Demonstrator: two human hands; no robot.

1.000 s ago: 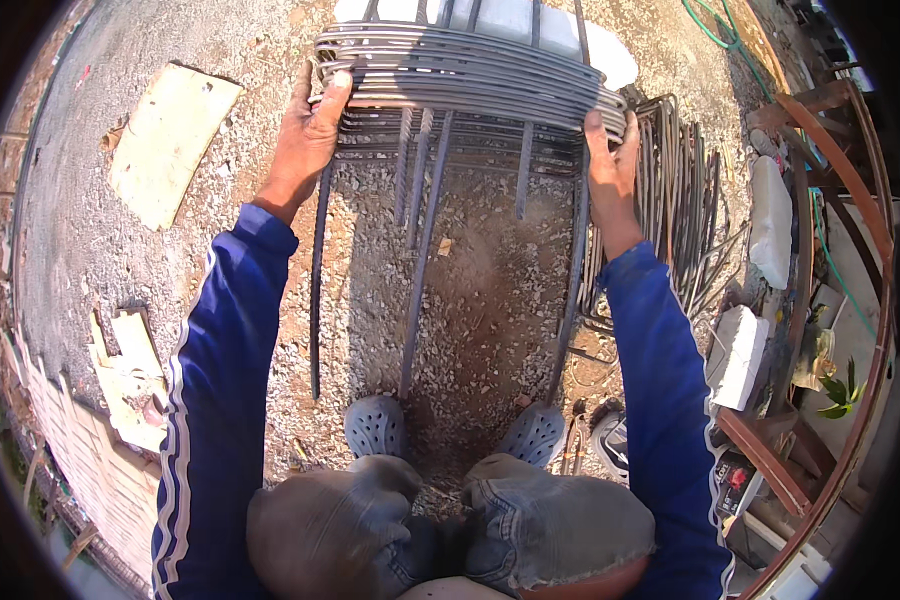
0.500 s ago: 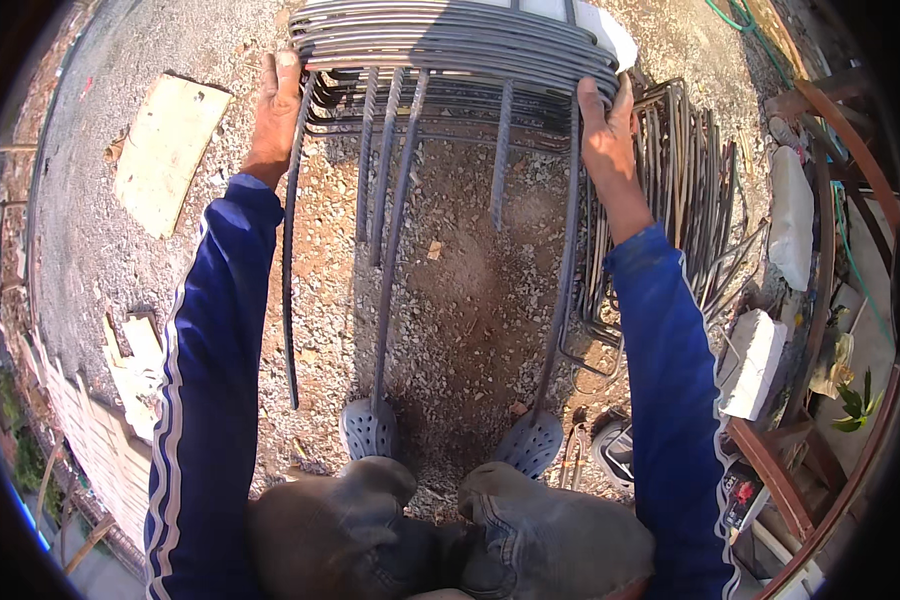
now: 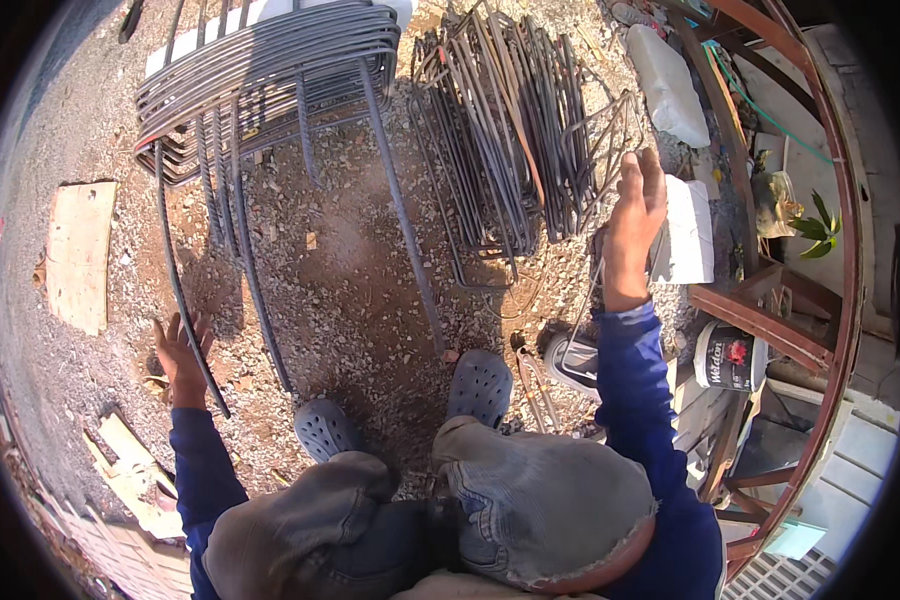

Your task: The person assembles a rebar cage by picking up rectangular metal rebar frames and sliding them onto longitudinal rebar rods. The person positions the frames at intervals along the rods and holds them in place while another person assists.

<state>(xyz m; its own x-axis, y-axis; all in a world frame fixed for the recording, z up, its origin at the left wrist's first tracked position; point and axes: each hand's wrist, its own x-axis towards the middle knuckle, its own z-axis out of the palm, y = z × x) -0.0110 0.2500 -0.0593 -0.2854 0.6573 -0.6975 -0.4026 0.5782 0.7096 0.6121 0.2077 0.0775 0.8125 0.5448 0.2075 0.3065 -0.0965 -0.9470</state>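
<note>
Straight ribbed steel bars (image 3: pixel 253 290) run through a row of bent rebar stirrups (image 3: pixel 270 65) at the upper left. My left hand (image 3: pixel 182 362) is low beside the end of the leftmost bar, which passes across its fingers. Those fingers are spread; whether they touch the bar I cannot tell. Over on the right, my right hand (image 3: pixel 635 225) is held up with its fingers stretched out and nothing in it. It is nearest to a white block (image 3: pixel 685 235) and the right side of a pile of loose stirrups (image 3: pixel 510 140).
Pincers (image 3: pixel 537 385) lie near my right shoe (image 3: pixel 481 385), beside a dark and white shoe-like object (image 3: pixel 570 362). A paint bucket (image 3: pixel 730 355) stands by a rusty metal frame (image 3: pixel 770 325). A wooden board (image 3: pixel 80 255) lies on the gravel at the left.
Both hands have come off the stirrups at the ends of the row. My left hand is lower and my right hand farther right. The view has turned rightward.
</note>
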